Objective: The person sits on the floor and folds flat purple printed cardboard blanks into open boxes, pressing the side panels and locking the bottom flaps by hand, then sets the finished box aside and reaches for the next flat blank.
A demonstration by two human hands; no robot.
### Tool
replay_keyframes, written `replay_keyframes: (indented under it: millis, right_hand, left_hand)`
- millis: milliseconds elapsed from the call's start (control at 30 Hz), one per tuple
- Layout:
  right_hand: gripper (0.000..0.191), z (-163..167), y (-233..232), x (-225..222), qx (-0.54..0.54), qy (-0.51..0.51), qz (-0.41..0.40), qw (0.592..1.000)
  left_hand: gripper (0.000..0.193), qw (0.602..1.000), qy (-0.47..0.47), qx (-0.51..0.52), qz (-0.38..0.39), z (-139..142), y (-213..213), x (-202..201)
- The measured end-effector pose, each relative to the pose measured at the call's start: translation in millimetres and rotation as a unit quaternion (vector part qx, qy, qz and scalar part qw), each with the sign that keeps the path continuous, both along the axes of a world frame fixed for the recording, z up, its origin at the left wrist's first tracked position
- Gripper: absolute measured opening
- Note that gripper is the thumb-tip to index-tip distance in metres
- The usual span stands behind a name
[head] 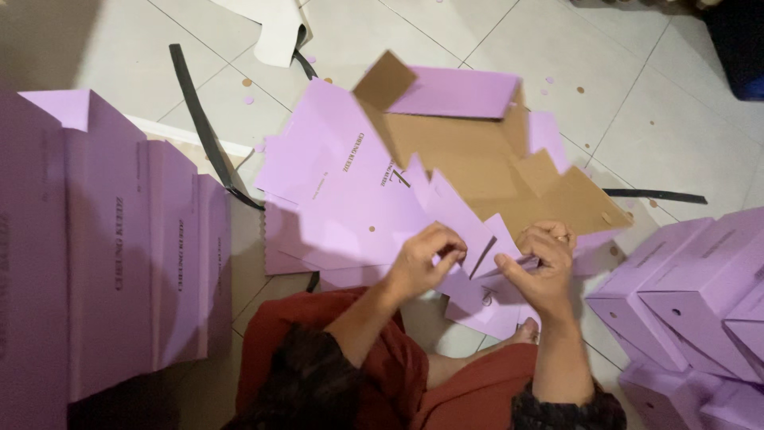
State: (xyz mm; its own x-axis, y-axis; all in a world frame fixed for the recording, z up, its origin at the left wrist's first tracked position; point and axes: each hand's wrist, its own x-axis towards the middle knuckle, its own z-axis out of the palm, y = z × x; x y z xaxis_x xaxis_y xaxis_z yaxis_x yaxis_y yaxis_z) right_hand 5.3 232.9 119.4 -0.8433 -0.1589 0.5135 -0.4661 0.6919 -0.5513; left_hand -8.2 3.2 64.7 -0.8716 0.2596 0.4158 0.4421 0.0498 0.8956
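At the frame's centre, a lilac cardboard box blank [358, 183] is gripped by the closed left hand [422, 259] and closed right hand [541, 263], its flaps being pinched.

The flat box sheet [350, 183] was light purple on one side and plain brown on the other. The stacked sheets [119, 247] and the folded boxes [684, 295] were the same light purple. The floor [676, 119] had pale grey tiles with dark lines. The straps [203, 127] were black. The person's clothes [398, 382] were dark red.
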Motion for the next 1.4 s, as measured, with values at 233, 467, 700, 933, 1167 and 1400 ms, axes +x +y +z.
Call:
replay_keyframes:
  millis: [233, 467, 700, 933, 1167, 1400]
  right_hand:
    - [0.036, 0, 14, 0, -0.188, -0.086, 0.144, 0.968]
    - [0.02, -6, -5, -2, -0.009, -0.14, 0.071, 0.988]
    - [0.022, -9, -5, -8, 0.112, -0.186, 0.016, 0.976]
    - [0.029, -5, -5, -8, -0.008, -0.297, 0.003, 0.955]
    - [0.07, 13, -35, -2, 0.112, -0.349, -0.025, 0.93]
    - [0.098, -11, -40, -4, -0.031, -0.303, -0.005, 0.952]
  left_hand:
    - [0.109, 0.946, 0.188, -0.211, 0.16, 38, -36, -25]
    - [0.067, 0.98, -0.076, -0.158, 0.092, 25, -38, -29]
    - [0.044, 0.968, 0.033, -0.219, 0.117, -2, -18, -22]
    - [0.032, 0.932, 0.155, -0.308, 0.115, -13, -8, -21]
    - [0.063, 0.96, 0.056, -0.27, 0.036, -9, 0, -15]
    - [0.022, 0.938, 0.033, -0.341, -0.053, -20, 4, -17]
